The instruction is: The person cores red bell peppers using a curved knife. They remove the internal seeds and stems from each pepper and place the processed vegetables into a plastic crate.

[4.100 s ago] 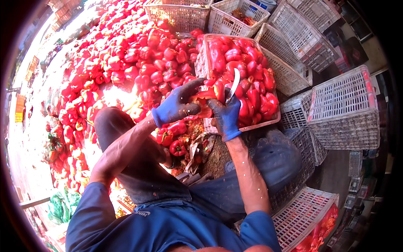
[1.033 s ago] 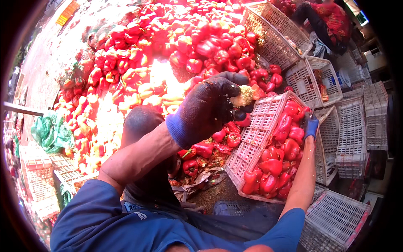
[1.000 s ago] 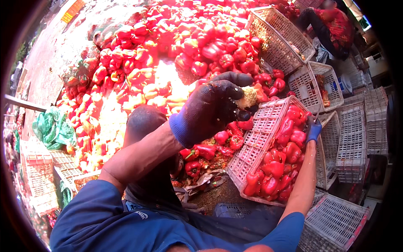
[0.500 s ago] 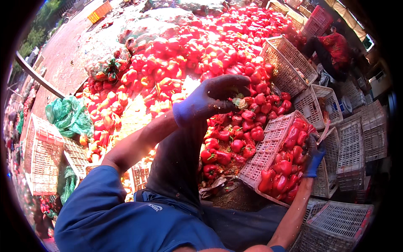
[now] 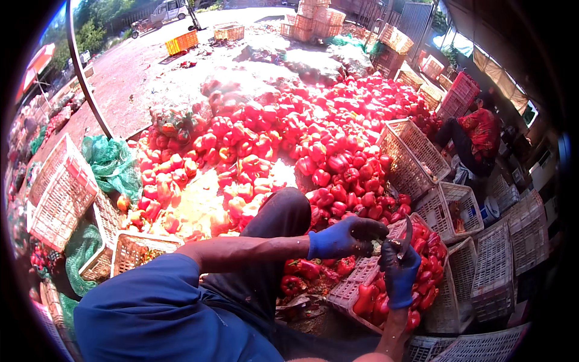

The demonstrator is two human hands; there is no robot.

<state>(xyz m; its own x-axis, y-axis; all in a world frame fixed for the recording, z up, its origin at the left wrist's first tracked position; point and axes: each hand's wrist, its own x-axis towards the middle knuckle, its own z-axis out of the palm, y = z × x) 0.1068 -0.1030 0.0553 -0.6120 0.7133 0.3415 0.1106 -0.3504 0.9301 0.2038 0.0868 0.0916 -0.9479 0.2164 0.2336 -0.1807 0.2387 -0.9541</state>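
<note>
My left hand (image 5: pixel 345 238), in a blue glove with dark fingers, reaches across to my right hand above a crate of red bell peppers. Its fingers are bent, and a small pale bit shows by the fingertips; I cannot make out what it is. Closed round a knife (image 5: pixel 409 232) is my gloved right hand (image 5: pixel 399 270), with the short curved blade pointing up. Beneath both hands stands the tilted pinkish plastic crate (image 5: pixel 345 295), filled with glossy red bell peppers (image 5: pixel 429 265).
A big heap of red peppers (image 5: pixel 338 163) spreads ahead. Plastic crates (image 5: pixel 416 154) stand at the right, with more crates (image 5: pixel 63 196) and green netting (image 5: pixel 111 163) at the left. Filled net sacks (image 5: pixel 241 90) lie behind the heap. Another person (image 5: pixel 479 133) sits at far right.
My left hand has come down and right from above the heap, where it held a pale green pepper core. My right hand has moved from the crate's far side toward it. The view has tilted up.
</note>
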